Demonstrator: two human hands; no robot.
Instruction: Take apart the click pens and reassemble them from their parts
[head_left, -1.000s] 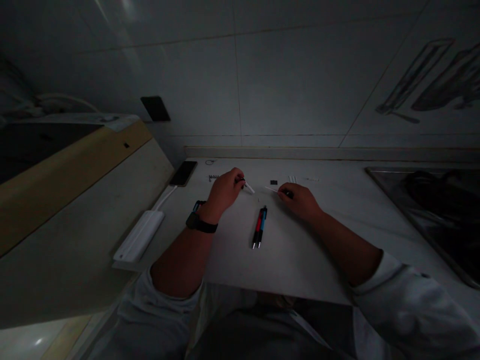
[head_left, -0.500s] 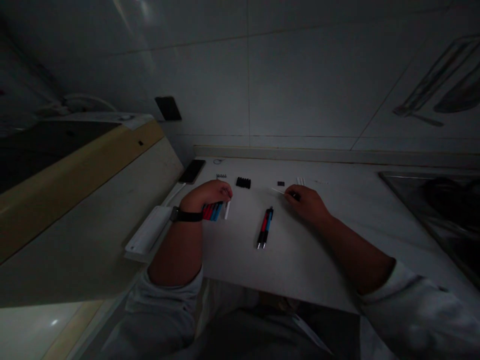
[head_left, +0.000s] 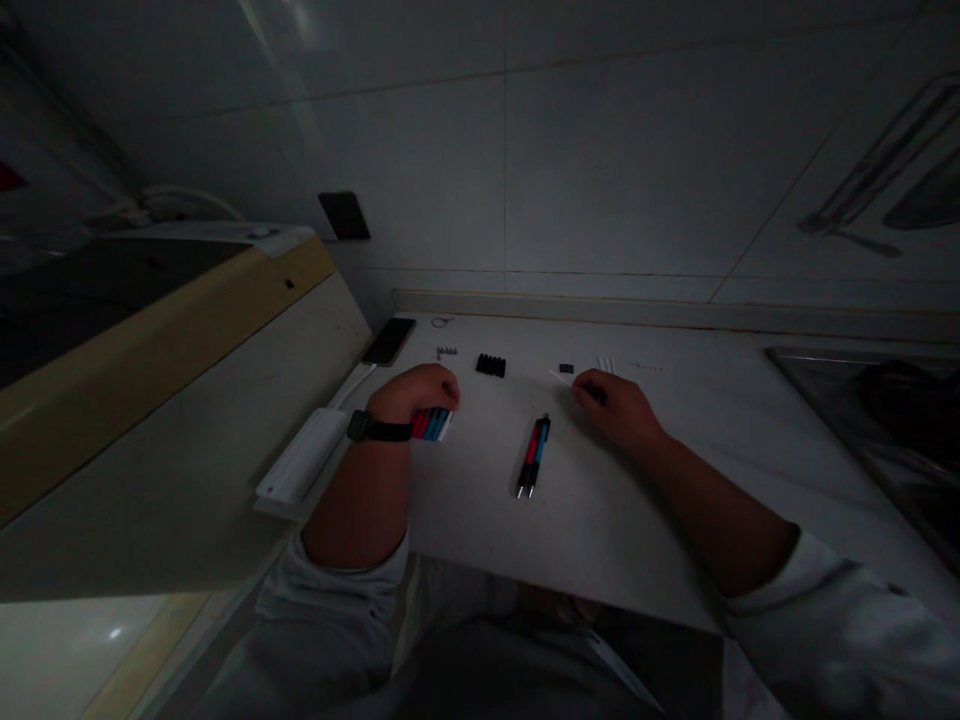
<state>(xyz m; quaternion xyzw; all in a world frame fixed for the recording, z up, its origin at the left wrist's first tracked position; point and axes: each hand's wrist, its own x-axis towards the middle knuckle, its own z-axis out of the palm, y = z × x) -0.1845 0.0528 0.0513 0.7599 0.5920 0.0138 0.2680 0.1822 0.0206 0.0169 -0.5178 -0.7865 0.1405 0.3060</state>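
Note:
My left hand [head_left: 424,390] is closed, its fingertips at the upper end of a white pen barrel [head_left: 445,428]. This barrel lies at the right end of a row of red and blue pen barrels [head_left: 427,425], partly under the hand. Pinched in my right hand [head_left: 613,402] is a thin white stick like a pen refill [head_left: 560,378], pointing left; whatever else the curled fingers hold is hidden. Between the hands, two assembled pens [head_left: 533,457], one red and one blue, lie side by side on the white counter [head_left: 480,520].
Along the back lie small springs [head_left: 447,351], a row of black grips [head_left: 491,366], small black pieces [head_left: 566,368] and white sticks [head_left: 606,364]. A phone [head_left: 388,341] and a white power strip [head_left: 300,462] are at left. A metal-rimmed hob or sink [head_left: 817,400] borders the right.
My left hand has moved the white barrel left, up against the blue ones. My right hand keeps the thin stick, its fingers curled a little differently. The view has shifted slightly.

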